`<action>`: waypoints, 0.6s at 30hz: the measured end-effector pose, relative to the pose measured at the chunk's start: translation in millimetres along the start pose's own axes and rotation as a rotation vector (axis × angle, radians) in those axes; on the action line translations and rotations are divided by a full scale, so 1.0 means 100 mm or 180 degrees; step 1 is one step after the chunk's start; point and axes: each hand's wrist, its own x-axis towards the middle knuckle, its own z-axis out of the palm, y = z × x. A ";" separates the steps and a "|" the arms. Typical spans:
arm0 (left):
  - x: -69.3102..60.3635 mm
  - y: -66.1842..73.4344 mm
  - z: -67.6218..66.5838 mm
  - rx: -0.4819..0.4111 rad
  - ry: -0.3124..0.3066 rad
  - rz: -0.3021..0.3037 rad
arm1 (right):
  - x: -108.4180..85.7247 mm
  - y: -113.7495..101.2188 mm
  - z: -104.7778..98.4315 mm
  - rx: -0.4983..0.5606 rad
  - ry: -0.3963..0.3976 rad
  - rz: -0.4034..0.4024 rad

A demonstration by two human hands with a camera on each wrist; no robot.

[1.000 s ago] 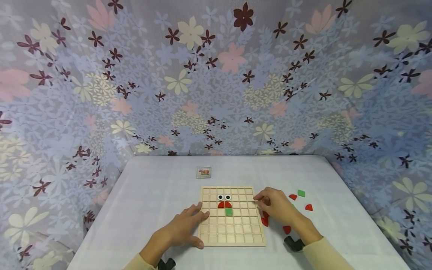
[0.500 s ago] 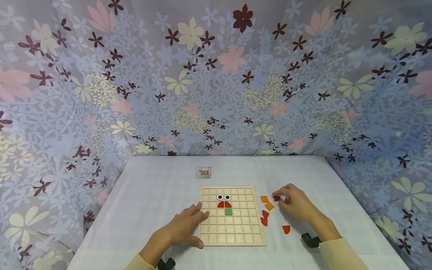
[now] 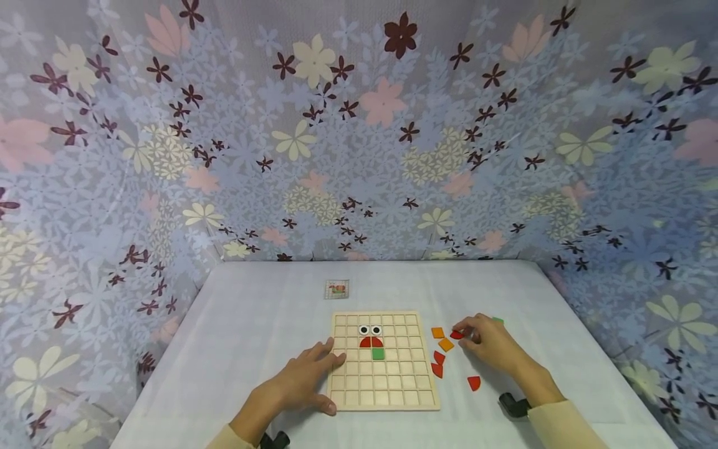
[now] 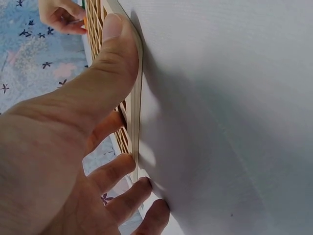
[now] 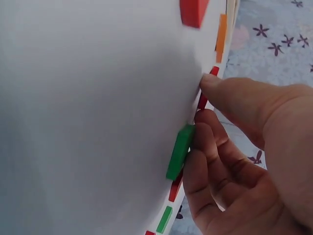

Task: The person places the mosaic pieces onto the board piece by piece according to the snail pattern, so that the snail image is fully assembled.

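Observation:
In the head view my left hand (image 3: 297, 377) rests against the left side of a wooden grid board (image 3: 394, 380), fingers spread. The left wrist view shows its thumb (image 4: 110, 56) lying over the board's rim. On the board sit two eye discs (image 3: 370, 330), two red quarter-circle pieces (image 3: 366, 342) forming a half circle, and a green square (image 3: 378, 353). Right of the board my right hand (image 3: 493, 346) pinches a red quarter-circle piece (image 3: 457, 335) at table level. In the right wrist view that red piece (image 5: 203, 100) is partly hidden between thumb and fingers.
Two orange squares (image 3: 445, 344) and several red quarter-circle pieces (image 3: 473, 383) lie right of the board. A green piece (image 5: 181, 152) is beside my right fingers. A small picture card (image 3: 336, 289) lies behind the board. Floral cloth (image 3: 359, 156) encloses the table.
My right hand has moved right from the board's edge to the red piece, uncovering the orange squares. Since half a second ago it has shifted slightly nearer me. The left hand stays put.

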 end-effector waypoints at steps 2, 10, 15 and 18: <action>-0.01 -0.01 0.00 -0.0030 -0.0006 -0.0003 | 0.00 -0.03 0.03 -0.0006 -0.0002 0.0021; -0.02 -0.05 0.00 -0.0096 -0.0008 0.0047 | 0.00 -0.11 0.06 -0.0124 0.0001 0.0082; -0.01 -0.05 0.01 -0.0101 0.0003 0.0079 | -0.01 -0.11 0.06 -0.0125 -0.0049 0.0096; 0.00 -0.05 0.01 -0.0093 0.0015 0.0079 | -0.01 -0.11 0.06 -0.0105 -0.0056 0.0086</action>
